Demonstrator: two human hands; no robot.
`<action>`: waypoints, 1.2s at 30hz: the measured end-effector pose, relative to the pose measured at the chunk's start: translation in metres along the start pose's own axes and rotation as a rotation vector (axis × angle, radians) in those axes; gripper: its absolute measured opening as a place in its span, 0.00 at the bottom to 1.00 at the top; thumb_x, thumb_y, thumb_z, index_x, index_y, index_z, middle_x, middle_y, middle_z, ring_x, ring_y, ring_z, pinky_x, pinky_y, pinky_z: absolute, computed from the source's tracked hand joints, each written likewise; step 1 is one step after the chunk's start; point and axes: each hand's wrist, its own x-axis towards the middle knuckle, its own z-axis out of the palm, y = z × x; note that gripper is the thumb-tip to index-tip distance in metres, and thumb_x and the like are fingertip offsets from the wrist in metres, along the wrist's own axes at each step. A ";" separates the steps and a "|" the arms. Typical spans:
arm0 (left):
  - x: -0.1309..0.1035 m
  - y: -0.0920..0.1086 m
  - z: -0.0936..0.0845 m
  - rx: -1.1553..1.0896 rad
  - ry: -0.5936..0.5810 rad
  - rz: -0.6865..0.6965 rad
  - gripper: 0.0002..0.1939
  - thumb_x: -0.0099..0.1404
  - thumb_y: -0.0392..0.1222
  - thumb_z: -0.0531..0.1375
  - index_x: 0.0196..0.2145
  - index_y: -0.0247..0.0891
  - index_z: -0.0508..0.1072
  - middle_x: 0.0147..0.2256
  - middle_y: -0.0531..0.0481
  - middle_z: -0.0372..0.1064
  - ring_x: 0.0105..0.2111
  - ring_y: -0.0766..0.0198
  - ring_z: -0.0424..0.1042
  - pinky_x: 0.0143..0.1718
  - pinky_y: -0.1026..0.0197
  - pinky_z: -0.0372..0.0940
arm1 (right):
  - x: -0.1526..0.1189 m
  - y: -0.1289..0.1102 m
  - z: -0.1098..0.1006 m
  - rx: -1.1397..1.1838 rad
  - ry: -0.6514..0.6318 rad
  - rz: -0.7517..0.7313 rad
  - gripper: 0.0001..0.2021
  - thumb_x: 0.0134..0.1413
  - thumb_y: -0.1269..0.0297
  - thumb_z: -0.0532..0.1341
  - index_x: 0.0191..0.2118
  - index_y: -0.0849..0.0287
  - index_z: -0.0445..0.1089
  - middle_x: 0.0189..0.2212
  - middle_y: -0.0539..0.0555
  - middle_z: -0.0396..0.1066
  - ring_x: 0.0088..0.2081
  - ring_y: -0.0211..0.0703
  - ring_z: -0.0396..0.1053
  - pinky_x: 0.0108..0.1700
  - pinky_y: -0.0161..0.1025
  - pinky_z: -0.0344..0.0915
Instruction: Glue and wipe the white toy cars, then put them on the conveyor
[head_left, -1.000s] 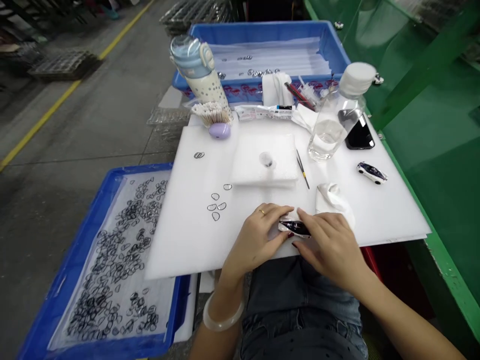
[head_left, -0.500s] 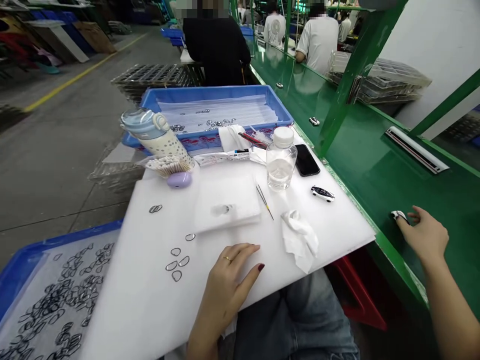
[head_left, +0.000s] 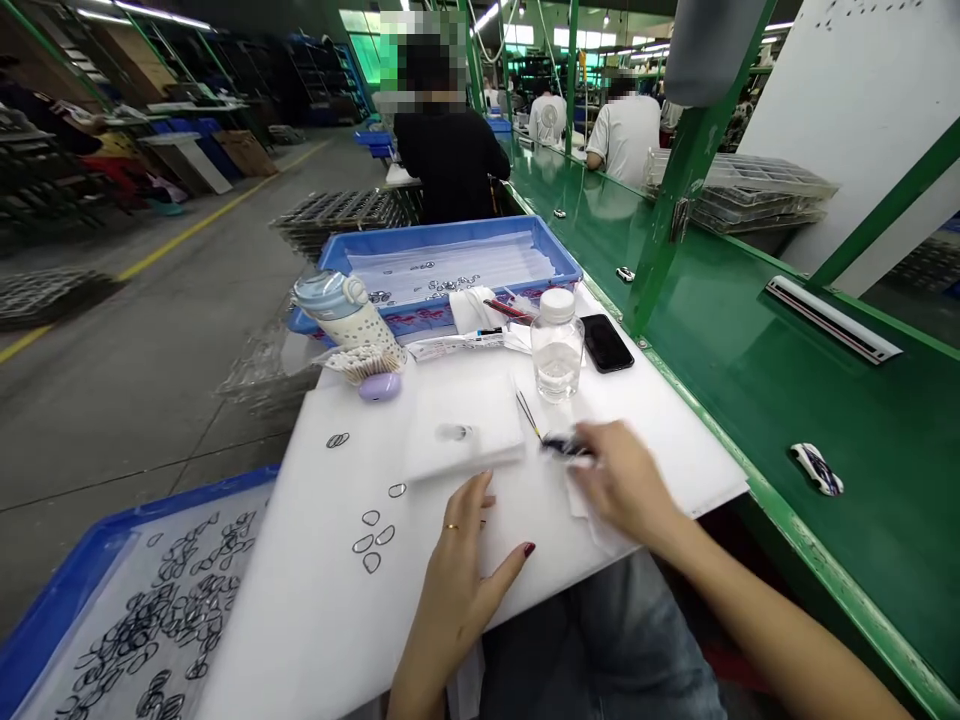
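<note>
My right hand point(head_left: 626, 480) grips a small toy car point(head_left: 568, 446), blurred by motion, above the white board point(head_left: 300, 580) beside the tweezers point(head_left: 529, 412). Fingers apart, my left hand point(head_left: 465, 560) holds nothing at the front of the board, just below a white foam block point(head_left: 465, 435). Several dark thin rings point(head_left: 372, 540) lie left of that hand. Partly under my right hand is a crumpled white cloth point(head_left: 600, 525). Another toy car point(head_left: 816, 469) sits on the green belt point(head_left: 885, 420) to the right.
A clear bottle point(head_left: 557, 350), a phone point(head_left: 608, 343), a tilted flask point(head_left: 349, 310), cotton swabs and a purple case point(head_left: 380, 387) stand toward the back. Blue trays point(head_left: 450, 235) holding rings are behind and at lower left. People sit farther off.
My right hand has come from the belt to the board and picked up the car there. The car it was touching remains on the belt. The head view has tilted up.
</note>
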 end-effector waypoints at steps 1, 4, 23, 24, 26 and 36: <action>-0.004 -0.002 0.002 0.017 0.024 0.027 0.36 0.67 0.45 0.60 0.69 0.48 0.51 0.59 0.40 0.64 0.52 0.50 0.73 0.45 0.50 0.76 | -0.003 -0.017 0.006 0.061 -0.098 -0.158 0.20 0.58 0.69 0.59 0.56 0.62 0.65 0.44 0.61 0.75 0.44 0.53 0.70 0.45 0.48 0.67; -0.024 -0.006 0.008 0.111 0.111 0.058 0.30 0.71 0.40 0.54 0.68 0.50 0.53 0.59 0.44 0.66 0.57 0.52 0.71 0.51 0.50 0.73 | 0.002 -0.053 0.022 0.171 -0.337 -0.396 0.19 0.57 0.74 0.58 0.54 0.59 0.66 0.43 0.58 0.76 0.44 0.50 0.72 0.44 0.46 0.67; -0.016 0.016 0.005 0.049 0.134 0.160 0.23 0.54 0.34 0.62 0.50 0.42 0.75 0.47 0.45 0.77 0.46 0.51 0.77 0.47 0.49 0.76 | 0.077 -0.074 0.014 0.918 -0.220 -0.032 0.07 0.65 0.61 0.56 0.38 0.57 0.68 0.34 0.52 0.72 0.37 0.42 0.69 0.41 0.38 0.62; -0.013 0.019 0.006 0.029 0.150 0.145 0.23 0.54 0.34 0.61 0.49 0.42 0.75 0.46 0.45 0.77 0.45 0.51 0.77 0.45 0.49 0.76 | 0.067 -0.074 0.012 1.028 -0.158 -0.035 0.06 0.64 0.63 0.57 0.40 0.57 0.68 0.35 0.52 0.72 0.38 0.41 0.69 0.42 0.38 0.62; -0.009 0.024 0.007 -0.006 0.174 0.099 0.21 0.54 0.33 0.61 0.47 0.41 0.75 0.43 0.46 0.78 0.43 0.52 0.77 0.43 0.49 0.76 | 0.047 -0.073 0.016 1.157 -0.112 0.010 0.07 0.64 0.62 0.57 0.44 0.57 0.69 0.33 0.51 0.69 0.34 0.39 0.66 0.38 0.37 0.62; 0.001 0.037 0.011 -0.141 0.215 -0.135 0.17 0.49 0.34 0.63 0.40 0.40 0.78 0.39 0.48 0.80 0.40 0.53 0.75 0.42 0.50 0.73 | 0.024 -0.067 0.017 1.573 -0.153 0.167 0.26 0.56 0.39 0.58 0.22 0.57 0.62 0.19 0.46 0.51 0.23 0.37 0.50 0.30 0.39 0.51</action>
